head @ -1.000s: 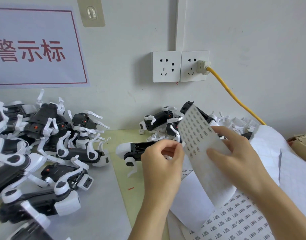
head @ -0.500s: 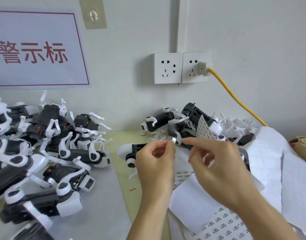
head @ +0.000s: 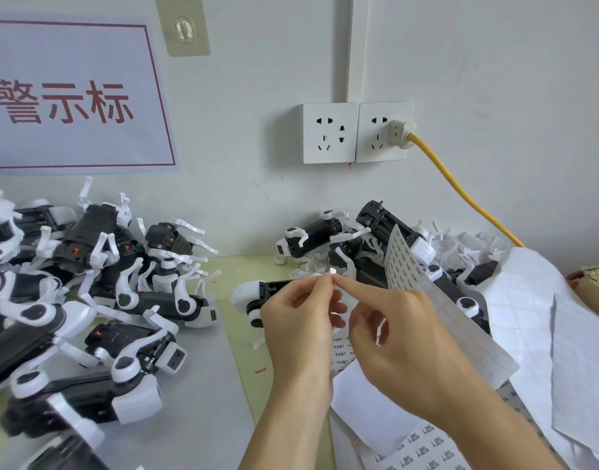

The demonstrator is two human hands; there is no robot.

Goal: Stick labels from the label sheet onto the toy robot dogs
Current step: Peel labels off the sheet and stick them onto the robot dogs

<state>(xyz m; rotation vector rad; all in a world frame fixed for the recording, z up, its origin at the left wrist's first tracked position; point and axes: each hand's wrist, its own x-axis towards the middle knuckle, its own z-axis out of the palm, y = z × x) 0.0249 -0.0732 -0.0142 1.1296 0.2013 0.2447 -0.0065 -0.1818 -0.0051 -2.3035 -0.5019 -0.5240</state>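
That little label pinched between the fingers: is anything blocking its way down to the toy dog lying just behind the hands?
Nothing visible does. The label sits between the fingertips of the left hand and right hand, just above the toy dog, with only air between.

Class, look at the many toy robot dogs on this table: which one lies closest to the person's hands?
The lone toy robot dog lying on the green mat, directly behind the left hand and partly hidden by it. The others sit in piles at the far left and against the wall.

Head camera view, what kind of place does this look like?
Probably a small toy assembly or packing workbench. Dozens of identical toy robot dogs lie piled against the wall, printed label sheets cover the table's right side, and a red-lettered notice is taped beside wall sockets.
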